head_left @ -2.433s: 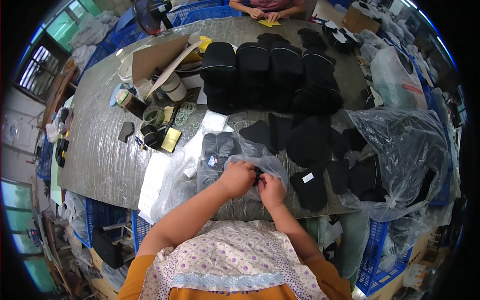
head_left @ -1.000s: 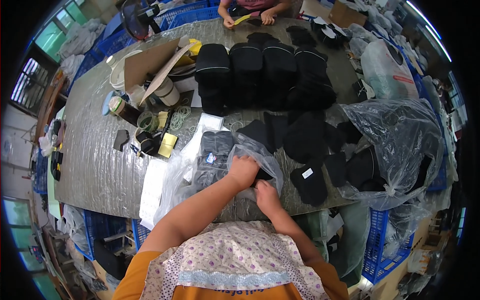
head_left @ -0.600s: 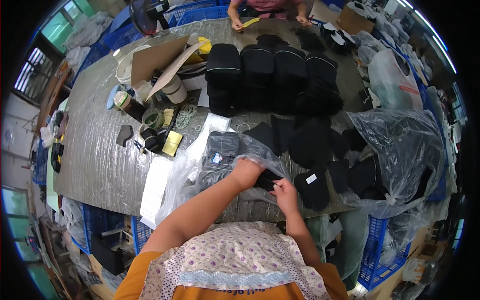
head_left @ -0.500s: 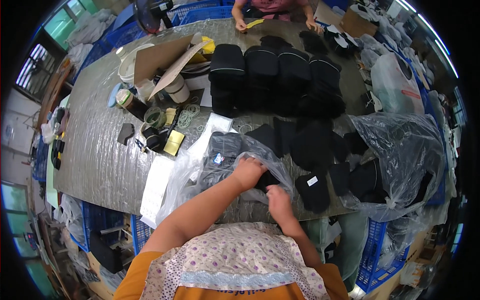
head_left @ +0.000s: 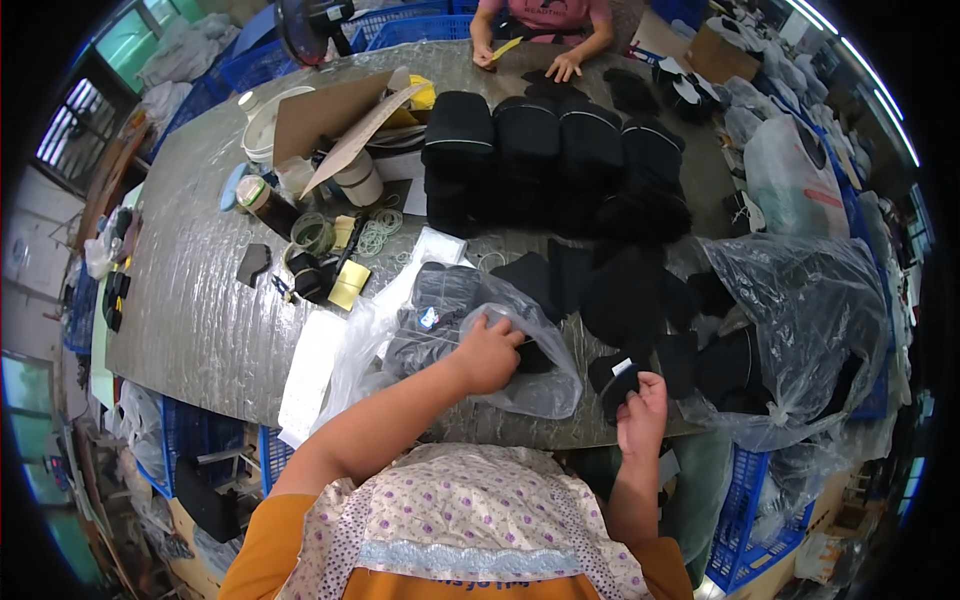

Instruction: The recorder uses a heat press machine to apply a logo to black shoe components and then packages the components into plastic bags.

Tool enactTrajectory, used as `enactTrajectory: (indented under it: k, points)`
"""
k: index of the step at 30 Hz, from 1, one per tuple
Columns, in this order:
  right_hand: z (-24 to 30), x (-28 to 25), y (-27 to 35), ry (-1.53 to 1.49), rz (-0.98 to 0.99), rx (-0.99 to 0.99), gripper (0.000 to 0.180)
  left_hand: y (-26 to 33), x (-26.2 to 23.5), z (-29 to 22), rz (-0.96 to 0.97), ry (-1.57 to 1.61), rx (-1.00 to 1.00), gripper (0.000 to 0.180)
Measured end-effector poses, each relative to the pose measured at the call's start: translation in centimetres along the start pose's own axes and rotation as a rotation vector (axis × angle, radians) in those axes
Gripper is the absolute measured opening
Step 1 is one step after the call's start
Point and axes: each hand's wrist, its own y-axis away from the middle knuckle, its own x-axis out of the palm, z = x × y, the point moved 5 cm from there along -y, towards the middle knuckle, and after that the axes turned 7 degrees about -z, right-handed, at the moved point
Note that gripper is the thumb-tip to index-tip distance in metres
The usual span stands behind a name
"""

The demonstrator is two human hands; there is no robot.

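A clear plastic bag (head_left: 552, 396) lies before me, with dark bundled pieces (head_left: 447, 287) inside it. Curled over the bag's opening, my left hand (head_left: 490, 354) grips its plastic edge; part of its fingertips is hidden. My right hand (head_left: 643, 412), at the table's near edge, pinches a black fabric piece (head_left: 614, 388) with a small white label and bends up its near side. Other flat black pieces (head_left: 620, 300) lie spread beyond and right of that hand. I cannot make out the exact kind of these pieces.
Stacked black bundles (head_left: 525, 150) stand mid-table. To the left are cardboard sheets (head_left: 330, 125), a jar (head_left: 262, 205), rubber bands (head_left: 376, 232) and white paper (head_left: 312, 375). A large plastic bag (head_left: 800, 300) covers the right side. Across the table, a co-worker's hands (head_left: 566, 67) handle black pieces.
My right hand has left the bag's opening and moved right, taking hold of the labelled black piece. My left hand stays at the bag. The co-worker's hand moved left.
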Motion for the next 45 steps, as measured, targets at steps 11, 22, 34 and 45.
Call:
enactTrajectory:
  k: [11,22,34,45]
  points:
    - [-6.5,11.9,4.0,0.602,0.692,-0.035,0.019,17.8,-4.6,1.8,-0.776,0.121,-0.675,0.036]
    - [-14.4,17.8,8.3,1.485,1.171,-0.748,0.036,28.8,-10.3,6.5,-1.392,1.164,-1.122,0.014]
    - [-5.8,23.5,11.7,0.629,1.208,0.018,0.029,26.1,-5.1,-1.2,-0.944,0.621,-0.67,0.02]
    - [-3.7,25.8,14.2,0.248,1.141,0.406,0.009,26.7,-20.6,-5.8,-0.982,0.734,-0.426,0.024]
